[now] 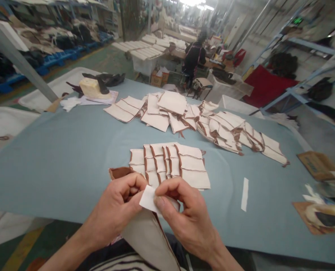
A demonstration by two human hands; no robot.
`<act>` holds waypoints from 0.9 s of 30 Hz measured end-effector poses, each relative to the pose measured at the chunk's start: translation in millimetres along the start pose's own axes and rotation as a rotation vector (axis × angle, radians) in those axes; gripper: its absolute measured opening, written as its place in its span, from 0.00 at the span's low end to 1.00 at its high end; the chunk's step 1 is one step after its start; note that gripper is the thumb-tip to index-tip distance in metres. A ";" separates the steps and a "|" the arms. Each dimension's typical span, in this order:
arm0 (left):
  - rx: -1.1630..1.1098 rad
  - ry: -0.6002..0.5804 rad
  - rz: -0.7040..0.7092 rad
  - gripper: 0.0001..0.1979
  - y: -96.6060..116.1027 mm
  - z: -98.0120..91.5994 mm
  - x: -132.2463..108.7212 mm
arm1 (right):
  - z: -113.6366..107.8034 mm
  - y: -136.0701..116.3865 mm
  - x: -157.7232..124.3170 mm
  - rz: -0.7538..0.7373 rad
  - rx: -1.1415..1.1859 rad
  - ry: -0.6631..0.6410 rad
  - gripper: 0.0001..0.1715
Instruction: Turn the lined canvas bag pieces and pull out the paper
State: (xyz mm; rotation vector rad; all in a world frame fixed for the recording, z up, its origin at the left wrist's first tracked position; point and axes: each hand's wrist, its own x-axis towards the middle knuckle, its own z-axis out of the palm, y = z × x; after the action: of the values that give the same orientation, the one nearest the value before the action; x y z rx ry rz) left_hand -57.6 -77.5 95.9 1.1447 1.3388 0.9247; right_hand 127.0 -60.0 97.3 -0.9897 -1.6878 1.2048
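At the table's near edge, my left hand pinches the left end of a small white strip, which looks like paper or tape. My right hand has thumb and forefinger closed on the strip's other side. Below the strip hangs a cream panel with brown edges, reaching down toward my lap; whether the strip sticks to it I cannot tell. A brown flap shows behind my left fingers. Just beyond my hands lie overlapping cream panels with brown seams, in a neat row.
Loose cream panels are heaped along the far side of the blue-grey table. A single white strip lies to the right. A yellowish block sits at the far left, a tape roll at the right edge. A person sits beyond.
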 end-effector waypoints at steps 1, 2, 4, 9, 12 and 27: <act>-0.011 -0.005 0.011 0.17 -1.2 0.3 -0.4 | -0.5 -0.6 0.3 -0.015 -0.024 -0.006 0.04; -0.020 0.000 0.028 0.16 -3.0 1.0 -0.9 | -0.8 -0.6 0.3 -0.022 -0.039 -0.008 0.04; -0.033 0.010 0.054 0.14 -7.3 3.4 -2.2 | -0.2 1.5 -0.6 0.000 -0.034 -0.010 0.03; -0.027 0.034 0.049 0.13 -8.2 8.9 -4.5 | 3.9 11.1 -6.7 0.194 0.113 -0.035 0.12; -0.011 0.008 0.014 0.15 -0.7 9.7 -4.9 | 3.0 14.0 -8.3 0.161 0.081 -0.050 0.10; 0.184 -0.205 0.107 0.16 -5.0 -1.1 -14.0 | -37.5 18.9 -25.4 -0.851 -0.787 0.057 0.09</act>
State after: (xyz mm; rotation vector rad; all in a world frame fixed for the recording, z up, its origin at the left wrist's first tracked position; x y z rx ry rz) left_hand -60.1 -92.1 94.6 1.4245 1.2235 0.7481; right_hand 173.3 -67.0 82.5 -0.5662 -2.2330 -0.0612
